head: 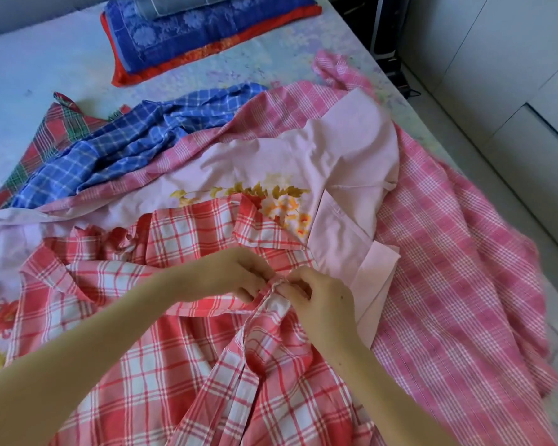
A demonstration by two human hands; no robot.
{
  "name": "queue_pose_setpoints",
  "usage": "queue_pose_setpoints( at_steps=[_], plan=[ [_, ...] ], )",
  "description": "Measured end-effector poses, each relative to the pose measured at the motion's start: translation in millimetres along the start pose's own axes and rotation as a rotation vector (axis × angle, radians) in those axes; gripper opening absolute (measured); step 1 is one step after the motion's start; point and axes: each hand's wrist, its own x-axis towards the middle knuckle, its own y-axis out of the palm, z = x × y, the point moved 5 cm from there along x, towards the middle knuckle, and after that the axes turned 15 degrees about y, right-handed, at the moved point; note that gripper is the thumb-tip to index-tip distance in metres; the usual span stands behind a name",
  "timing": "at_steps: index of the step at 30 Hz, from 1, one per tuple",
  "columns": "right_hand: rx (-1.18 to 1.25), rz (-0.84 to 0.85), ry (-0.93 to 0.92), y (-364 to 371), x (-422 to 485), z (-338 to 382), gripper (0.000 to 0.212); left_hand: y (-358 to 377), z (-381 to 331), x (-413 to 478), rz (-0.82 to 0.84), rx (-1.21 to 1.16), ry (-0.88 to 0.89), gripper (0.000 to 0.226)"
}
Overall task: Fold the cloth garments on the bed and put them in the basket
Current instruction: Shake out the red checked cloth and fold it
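The red-and-white checked shirt point(161, 365) lies spread across the lower middle of the frame, on top of the other clothes on the bed point(29, 69). Your left hand point(236, 272) and right hand point(322, 300) meet at its front edge just below the collar, each with fingers curled and pinching the fabric there; it looks like you are closing a button or drawing the two front edges together. Get those edges lined up and flat before you fold, or the creases below will carry through.

Beneath it lie a pale pink flowered garment point(303, 162), a pink checked cloth point(448, 236) at right and a blue checked one point(116, 143) at upper left. No basket is in view, and your fingers hide the exact spot you are working.
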Motion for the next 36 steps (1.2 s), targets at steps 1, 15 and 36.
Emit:
queue_pose_setpoints(
  at_steps=[1,15,36],
  plan=[
    [-0.048,-0.062,-0.05,-1,2,0,0.01,-10,7,4,-0.028,-0.122,-0.04,0.024],
    [0.238,0.307,-0.018,16,86,-41,0.009,-80,141,138,-0.509,1.081,-0.115,0.044],
    [0.322,0.051,-0.23,-24,-16,61,0.013,-61,-68,-22,-0.451,0.608,0.309,0.037]
  ],
)
